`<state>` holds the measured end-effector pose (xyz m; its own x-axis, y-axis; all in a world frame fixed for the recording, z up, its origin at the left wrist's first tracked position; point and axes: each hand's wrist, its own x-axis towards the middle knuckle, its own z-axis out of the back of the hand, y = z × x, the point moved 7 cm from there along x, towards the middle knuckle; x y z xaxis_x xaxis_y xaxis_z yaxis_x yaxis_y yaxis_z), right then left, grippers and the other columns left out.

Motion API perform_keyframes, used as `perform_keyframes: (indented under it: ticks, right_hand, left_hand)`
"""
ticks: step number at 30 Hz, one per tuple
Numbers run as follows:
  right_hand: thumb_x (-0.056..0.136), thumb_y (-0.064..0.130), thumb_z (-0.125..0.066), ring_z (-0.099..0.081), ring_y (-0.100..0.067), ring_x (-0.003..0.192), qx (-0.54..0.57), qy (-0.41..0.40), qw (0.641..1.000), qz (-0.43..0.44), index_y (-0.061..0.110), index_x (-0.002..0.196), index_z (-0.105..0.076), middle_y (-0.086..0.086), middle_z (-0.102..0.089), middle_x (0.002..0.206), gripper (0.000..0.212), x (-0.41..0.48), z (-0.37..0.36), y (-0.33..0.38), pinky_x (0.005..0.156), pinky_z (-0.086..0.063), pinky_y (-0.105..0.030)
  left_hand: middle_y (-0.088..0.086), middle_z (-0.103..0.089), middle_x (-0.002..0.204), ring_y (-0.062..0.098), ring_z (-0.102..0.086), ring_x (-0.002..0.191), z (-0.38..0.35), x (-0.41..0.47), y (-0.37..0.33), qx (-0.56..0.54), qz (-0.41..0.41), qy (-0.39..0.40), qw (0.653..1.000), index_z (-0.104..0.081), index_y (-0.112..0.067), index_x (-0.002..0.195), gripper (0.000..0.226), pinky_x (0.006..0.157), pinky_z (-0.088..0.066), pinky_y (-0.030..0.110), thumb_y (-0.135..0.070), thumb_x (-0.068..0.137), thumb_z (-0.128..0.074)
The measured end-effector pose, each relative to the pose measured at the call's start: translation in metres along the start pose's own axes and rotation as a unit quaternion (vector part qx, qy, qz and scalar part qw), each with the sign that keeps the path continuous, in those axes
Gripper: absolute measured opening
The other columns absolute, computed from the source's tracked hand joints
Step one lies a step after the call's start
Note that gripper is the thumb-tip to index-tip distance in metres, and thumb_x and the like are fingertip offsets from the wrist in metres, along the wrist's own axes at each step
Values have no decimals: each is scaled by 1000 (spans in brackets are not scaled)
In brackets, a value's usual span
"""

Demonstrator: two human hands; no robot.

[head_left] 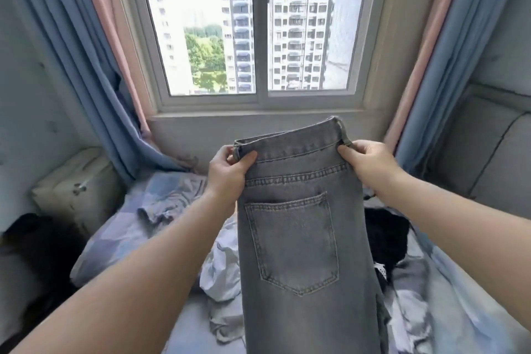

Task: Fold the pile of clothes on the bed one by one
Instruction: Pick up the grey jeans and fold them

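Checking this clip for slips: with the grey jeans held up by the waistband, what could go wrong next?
1. The left hand and right hand only pinch the jeans at the waistband ends; they might slip or skew.
2. Laid down, they may land on the white garment and black garment, folding lumpy.

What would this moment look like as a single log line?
step: grey jeans held up | left hand: grips waistband | right hand: grips waistband | bed: white garment, black garment crumpled
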<state>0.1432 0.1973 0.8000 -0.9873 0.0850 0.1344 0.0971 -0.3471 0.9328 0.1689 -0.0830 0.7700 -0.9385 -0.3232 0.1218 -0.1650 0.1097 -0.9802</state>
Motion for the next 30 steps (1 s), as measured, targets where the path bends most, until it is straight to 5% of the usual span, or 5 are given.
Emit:
perform_keyframes:
  ticks: [10,14,17,23,30]
  right_hand:
    - [90,31,-68,-60,-21,74,-134,7,984,-113,3,83,-72,-9,-69,74,29,124,-187,-316,69,-48,-39]
    - [97,13,-60,-68,-22,102,-23,28,988,-150,11,104,-70,-13,-74,112,13,166,-236,-360,96,-53,-42]
    - [100,7,-59,-26,-13,149,43,129,977,-166,16,161,-8,2,-19,166,80,164,-267,-392,121,-27,-38]
    - [79,64,-65,1,-16,156,-182,237,935,-190,56,152,7,8,-5,168,103,84,-254,-472,124,-14,-49]
    - [95,58,-52,7,-15,155,-319,271,900,-125,51,155,9,26,1,164,86,-24,-190,-480,122,-9,-51]
  left_hand:
    - [3,-66,78,21,-60,75,63,135,350,217,89,-29,972,-59,-17,84,17,79,-52,46,-21,89,-74]
    - [-3,-66,118,22,-62,109,57,178,400,209,90,-38,973,-57,-22,120,21,103,-48,41,-30,100,-58]
    - [0,-21,165,20,-23,151,43,177,441,211,130,25,968,-19,-25,159,57,121,-17,31,-35,108,-41]
    - [-6,0,169,12,2,155,46,93,511,378,98,151,908,-16,-38,159,64,126,-5,42,-51,103,-43]
    - [-12,10,168,15,11,154,23,-23,506,534,60,232,811,-7,-47,158,64,124,-3,43,-61,101,-34]
